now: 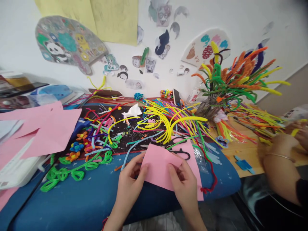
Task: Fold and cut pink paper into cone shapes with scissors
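Note:
Between my two hands is a piece of pink paper (157,166), held up over the near edge of the blue table cover. My left hand (133,175) pinches its left side, thumb in front and fingers behind. On the right side, my right hand (183,178) grips it the same way, and the paper's upper right corner bends near those fingers. Behind it lies a larger pink sheet (196,170), partly covered by my right hand. A pair of scissors with black handles (184,155) rests just beyond the held paper, its blades partly hidden.
Yellow pipe cleaners (166,128) and others spread across the table's middle. Green pipe-cleaner loops (77,175) and small flowers lie at left, beside stacked pink sheets (53,128). A vase of pipe-cleaner stems (207,107) stands at right. Another person's arm (280,160) reaches in there.

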`<state>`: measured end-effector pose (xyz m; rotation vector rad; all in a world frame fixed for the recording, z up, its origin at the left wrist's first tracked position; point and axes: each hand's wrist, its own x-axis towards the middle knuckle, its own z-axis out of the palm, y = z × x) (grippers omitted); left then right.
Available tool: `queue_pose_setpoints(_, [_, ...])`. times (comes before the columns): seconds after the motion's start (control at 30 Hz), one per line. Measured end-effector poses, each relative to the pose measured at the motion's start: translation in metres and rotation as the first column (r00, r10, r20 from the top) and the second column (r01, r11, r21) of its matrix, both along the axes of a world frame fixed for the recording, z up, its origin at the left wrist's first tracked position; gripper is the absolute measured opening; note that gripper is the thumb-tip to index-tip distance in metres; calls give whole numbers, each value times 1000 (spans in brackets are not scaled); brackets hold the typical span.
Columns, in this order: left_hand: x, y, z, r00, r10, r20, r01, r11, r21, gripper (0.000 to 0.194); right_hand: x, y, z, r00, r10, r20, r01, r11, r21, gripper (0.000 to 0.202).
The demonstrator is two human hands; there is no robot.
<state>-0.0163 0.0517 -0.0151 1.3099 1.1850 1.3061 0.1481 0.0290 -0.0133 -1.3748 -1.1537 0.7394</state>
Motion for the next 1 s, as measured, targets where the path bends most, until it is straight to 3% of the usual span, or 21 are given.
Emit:
queue_pose_setpoints(0.07, [0,0,-1,996,-34,88,40,997,-70,40,-2,-1,1,997,-20,-71,19,1000,-13,42])
queue_pose_setpoints(0.13, [1,0,-1,994,-37,101,48,993,-109,38,-5,-2,2,989,-34,-144,30,999,-29,52])
queue_pose_setpoints(0.27, [5,-3,1,997,31,-74,-31,1000,-2,19,-12,-1,2,975,-64,-212,56,997,-44,64])
queue_pose_setpoints(0.37, [9,-7,3,966,107,-236,-64,981,182,15,-15,1,-1,980,-90,-177,83,995,-46,57])
queue_pose_setpoints(0.43, [10,-9,3,949,146,-279,-81,969,234,15,-16,3,-3,976,-89,-199,80,995,-53,49])
queue_pose_setpoints(0.63, [8,-10,3,973,191,-133,-185,981,58,19,-22,5,-4,898,-58,-437,9,993,-114,30])
queue_pose_setpoints(0.7, [8,-11,2,964,240,-118,-233,970,69,18,-24,5,-4,888,-78,-453,18,991,-133,28])
queue_pose_setpoints(0.83, [10,-15,-4,902,376,-214,-297,898,326,9,-28,4,-6,909,-118,-399,67,988,-141,27])
queue_pose_setpoints(1.0, [14,-22,-15,786,512,-346,-204,743,638,41,-30,2,-2,960,-197,-199,174,976,-129,29])
